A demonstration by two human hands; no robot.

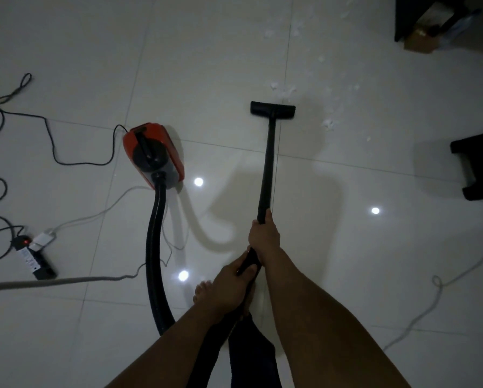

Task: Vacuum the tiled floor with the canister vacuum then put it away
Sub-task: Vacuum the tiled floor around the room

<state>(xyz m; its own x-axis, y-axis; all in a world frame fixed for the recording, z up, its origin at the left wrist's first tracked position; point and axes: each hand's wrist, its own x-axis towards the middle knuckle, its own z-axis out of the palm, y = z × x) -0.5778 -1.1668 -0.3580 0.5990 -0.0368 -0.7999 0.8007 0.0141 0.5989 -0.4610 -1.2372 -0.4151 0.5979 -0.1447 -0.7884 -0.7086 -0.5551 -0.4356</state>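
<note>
A red and black canister vacuum (153, 152) sits on the white tiled floor (206, 65), left of centre. Its black hose (155, 247) curves down toward my body. I hold the black wand (267, 163) with both hands. My right hand (264, 238) grips it higher up, and my left hand (232, 278) grips the lower end near the hose. The flat floor nozzle (272, 109) rests on the tiles ahead. White paper scraps (283, 91) lie just beyond the nozzle and scatter to the right and further away.
A black power strip (34, 256) with a red light lies at the left, with black cords (52, 141) looping over the floor. A white cable (436, 287) runs at the right. A dark stool (478, 166) stands right, dark furniture (430, 21) at top right. My bare foot (204, 289) is below.
</note>
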